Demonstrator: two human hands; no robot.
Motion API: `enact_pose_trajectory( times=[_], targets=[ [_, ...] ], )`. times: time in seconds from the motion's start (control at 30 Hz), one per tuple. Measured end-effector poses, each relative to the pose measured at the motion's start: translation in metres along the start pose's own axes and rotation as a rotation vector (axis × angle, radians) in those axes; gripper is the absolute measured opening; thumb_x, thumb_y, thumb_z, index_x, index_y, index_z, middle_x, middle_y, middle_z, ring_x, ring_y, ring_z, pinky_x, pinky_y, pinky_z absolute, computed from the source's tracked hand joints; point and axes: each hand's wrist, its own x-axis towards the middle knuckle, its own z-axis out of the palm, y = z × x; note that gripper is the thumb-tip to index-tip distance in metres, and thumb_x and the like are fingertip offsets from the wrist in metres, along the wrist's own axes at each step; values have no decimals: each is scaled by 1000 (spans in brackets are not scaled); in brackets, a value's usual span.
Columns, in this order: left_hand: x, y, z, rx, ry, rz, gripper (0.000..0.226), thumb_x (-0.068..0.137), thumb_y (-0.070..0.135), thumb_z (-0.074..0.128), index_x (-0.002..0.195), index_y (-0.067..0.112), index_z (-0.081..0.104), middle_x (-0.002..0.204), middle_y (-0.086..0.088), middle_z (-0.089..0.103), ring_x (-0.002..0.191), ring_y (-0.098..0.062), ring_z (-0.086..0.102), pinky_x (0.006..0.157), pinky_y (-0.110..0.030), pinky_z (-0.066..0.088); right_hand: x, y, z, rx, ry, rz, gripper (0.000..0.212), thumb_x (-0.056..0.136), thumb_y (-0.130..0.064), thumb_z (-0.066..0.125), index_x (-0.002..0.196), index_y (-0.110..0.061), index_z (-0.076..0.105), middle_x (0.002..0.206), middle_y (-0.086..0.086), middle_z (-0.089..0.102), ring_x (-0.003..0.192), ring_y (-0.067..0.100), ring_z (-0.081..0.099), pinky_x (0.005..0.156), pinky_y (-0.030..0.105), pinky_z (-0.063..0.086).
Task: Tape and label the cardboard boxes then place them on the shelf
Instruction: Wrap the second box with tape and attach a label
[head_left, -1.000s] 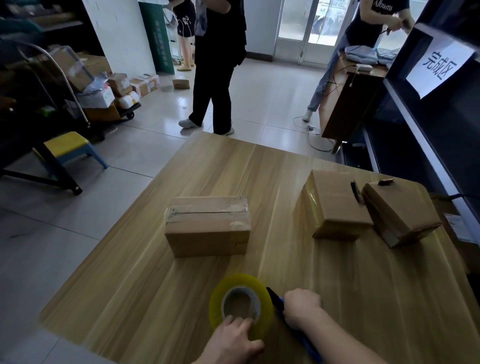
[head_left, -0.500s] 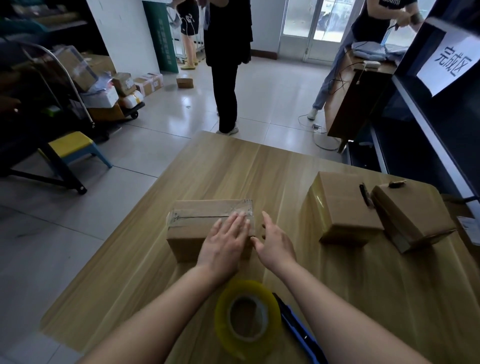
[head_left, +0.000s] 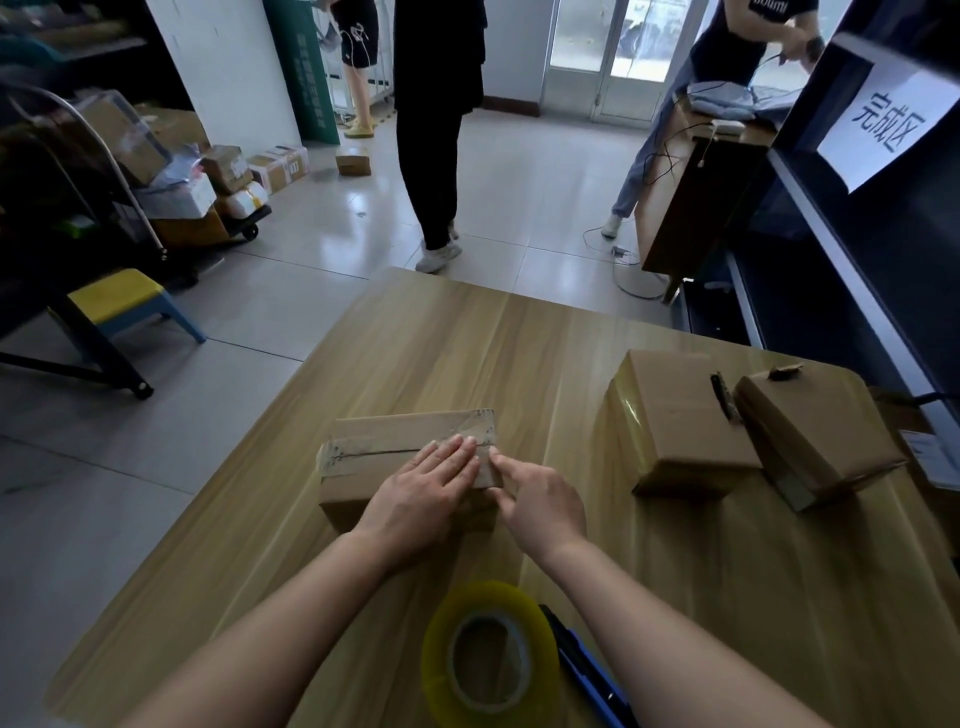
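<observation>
A small taped cardboard box (head_left: 384, 447) lies in the middle of the wooden table (head_left: 519, 353). My left hand (head_left: 421, 493) lies flat on its top near the right end, fingers straight. My right hand (head_left: 540, 499) touches the box's right end with its fingertips. A roll of yellowish clear tape (head_left: 488, 660) stands at the near edge, with a blue-handled cutter (head_left: 592, 675) beside it. Two more cardboard boxes (head_left: 680, 421) (head_left: 815, 441) sit at the right, a dark marker (head_left: 724, 397) between them. The dark shelf (head_left: 852, 270) with a white paper sign (head_left: 883, 124) stands at the far right.
A person in black (head_left: 436, 119) stands just beyond the table's far edge. Another person (head_left: 727, 52) works at a brown desk (head_left: 691, 197) at the back right. A trolley piled with parcels (head_left: 197, 197) and a yellow-topped stool (head_left: 124, 301) stand at the left.
Both hands left the tape roll and cutter at the near edge and reached forward to the middle box. The left hand now lies on its top and the right touches its end.
</observation>
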Motion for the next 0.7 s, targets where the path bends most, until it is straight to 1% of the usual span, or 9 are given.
enact_pose_trajectory(
  times=[0.07,0.1,0.17,0.23,0.33,0.43,0.53,0.6,0.7],
  targets=[
    [5,-3,-8,-2,-9,-18,61,83,38,71,136,13,53,146,-11,45,138,-24,38,112,-44,26,-3,0,3,-61,106,-95,41,95,-17,59,134,-30,58,145,-4,51,130,18,52,100,34,50],
    [9,-3,-10,-13,-45,-31,66,88,41,63,144,13,41,154,-11,31,144,-25,26,116,-47,18,-4,1,7,-114,143,-162,41,88,-10,67,126,-27,66,140,-1,56,126,21,56,96,37,54],
    [17,-7,-11,-4,-159,-70,78,96,47,46,153,16,3,159,-4,-9,148,-23,-9,120,-51,-3,-2,9,16,-184,195,-267,44,70,-2,81,109,-20,75,123,4,68,110,25,67,77,40,61],
    [22,-9,-10,-2,-274,-105,76,99,46,35,151,20,-14,156,2,-25,143,-19,-25,118,-54,-9,2,11,18,-218,191,-313,45,61,-2,86,102,-17,78,112,5,73,100,24,71,69,36,62],
    [25,-7,-9,-21,-308,-126,72,100,42,32,153,22,-12,158,6,-22,146,-16,-21,119,-55,-2,7,10,16,-251,185,-339,42,57,-2,88,96,-17,79,106,5,75,95,24,73,68,34,62],
    [29,-9,-17,3,-261,-113,74,98,45,37,155,24,-4,161,2,-14,149,-18,-9,119,-50,9,2,9,20,-239,188,-375,39,66,0,80,102,-16,78,111,6,73,98,24,72,71,34,62],
    [32,-14,-16,4,-318,-144,88,91,57,42,151,33,-17,156,-3,-30,146,-27,-22,116,-60,-4,0,11,21,-218,175,-372,45,63,-5,84,105,-18,77,113,6,73,98,23,72,71,34,62],
    [33,-17,-15,7,-390,-183,93,87,61,44,148,38,-23,155,-6,-34,144,-35,-25,111,-68,-6,2,11,21,-268,182,-400,35,71,-8,74,105,-18,77,113,7,72,99,24,72,71,35,62],
    [36,-19,-21,39,-420,-182,92,86,63,45,149,41,-18,160,-8,-22,147,-37,-7,112,-64,9,0,6,19,-299,190,-364,34,85,-25,49,104,-20,77,113,4,73,100,23,71,74,32,60]
  ],
)
